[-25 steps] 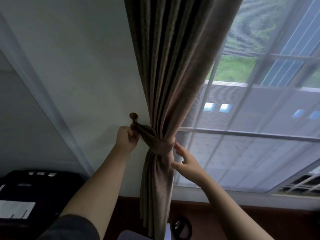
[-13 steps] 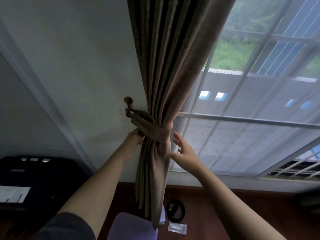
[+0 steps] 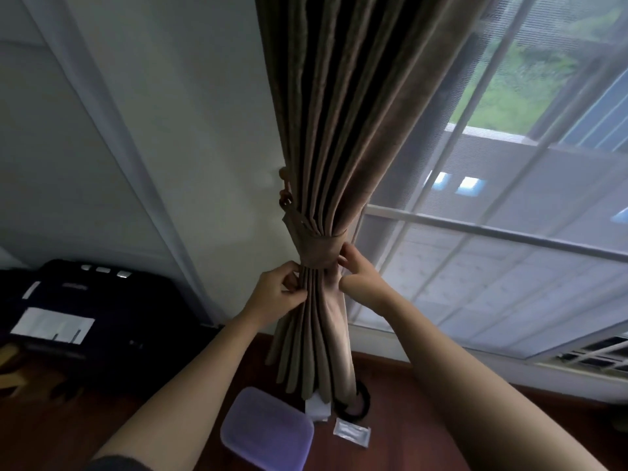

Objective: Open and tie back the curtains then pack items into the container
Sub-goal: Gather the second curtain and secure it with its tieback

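A brown curtain (image 3: 343, 124) hangs gathered at the window's left side. A matching tie-back band (image 3: 316, 246) wraps round it and runs up to a wooden wall hook (image 3: 284, 195). Just under the band, my left hand (image 3: 277, 297) pinches the curtain folds from the left. My right hand (image 3: 360, 271) grips the band's right edge with curled fingers. On the floor below lies a purple-lidded container (image 3: 266, 433), with a small white packet (image 3: 351, 435) and a black ring-shaped item (image 3: 362, 404) beside it, the ring partly hidden by the curtain hem.
A black case (image 3: 102, 321) with a white label sits on the floor at the left against the wall. A window with a mesh screen (image 3: 492, 266) fills the right. A white card (image 3: 317, 407) lies under the curtain hem on the dark wooden floor (image 3: 407, 385).
My left hand dropped from the hook end of the band to the folds below it. My right hand closed in from open beside the curtain onto the band. The view tilted down.
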A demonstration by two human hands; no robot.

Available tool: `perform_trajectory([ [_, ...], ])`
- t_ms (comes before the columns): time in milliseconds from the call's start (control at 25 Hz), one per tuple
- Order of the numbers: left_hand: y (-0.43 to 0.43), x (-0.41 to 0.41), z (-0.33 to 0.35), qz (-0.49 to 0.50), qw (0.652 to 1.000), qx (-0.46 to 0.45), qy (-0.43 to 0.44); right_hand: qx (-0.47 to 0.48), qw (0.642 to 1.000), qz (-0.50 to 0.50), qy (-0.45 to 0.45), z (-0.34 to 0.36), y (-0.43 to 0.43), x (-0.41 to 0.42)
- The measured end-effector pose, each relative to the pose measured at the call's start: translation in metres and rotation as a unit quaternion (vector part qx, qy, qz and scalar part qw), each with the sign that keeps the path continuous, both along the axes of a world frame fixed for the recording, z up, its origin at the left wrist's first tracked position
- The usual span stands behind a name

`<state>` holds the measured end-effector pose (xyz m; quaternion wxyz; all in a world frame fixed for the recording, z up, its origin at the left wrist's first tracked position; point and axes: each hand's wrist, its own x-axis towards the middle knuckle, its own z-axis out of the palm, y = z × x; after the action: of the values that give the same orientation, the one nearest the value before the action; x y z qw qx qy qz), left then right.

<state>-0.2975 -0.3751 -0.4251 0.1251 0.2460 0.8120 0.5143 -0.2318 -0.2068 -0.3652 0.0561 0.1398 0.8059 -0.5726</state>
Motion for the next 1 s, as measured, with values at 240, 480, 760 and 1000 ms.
perform_trajectory([
  [240,0.002,-0.019,-0.001,-0.012,0.999,-0.036,0.039,0.107,0.992,-0.062,0.026,-0.011,0.01,0.001],
  [480,0.004,-0.026,0.003,-0.044,0.996,-0.08,0.009,0.169,0.98,-0.093,0.038,-0.039,0.004,0.016],
  [760,0.015,-0.033,-0.003,-0.073,0.981,-0.158,0.086,0.294,0.949,-0.089,0.07,-0.046,-0.008,0.0],
  [1000,0.02,-0.03,-0.011,-0.042,0.966,-0.218,0.131,0.344,0.937,-0.028,0.06,-0.046,0.007,-0.005],
])
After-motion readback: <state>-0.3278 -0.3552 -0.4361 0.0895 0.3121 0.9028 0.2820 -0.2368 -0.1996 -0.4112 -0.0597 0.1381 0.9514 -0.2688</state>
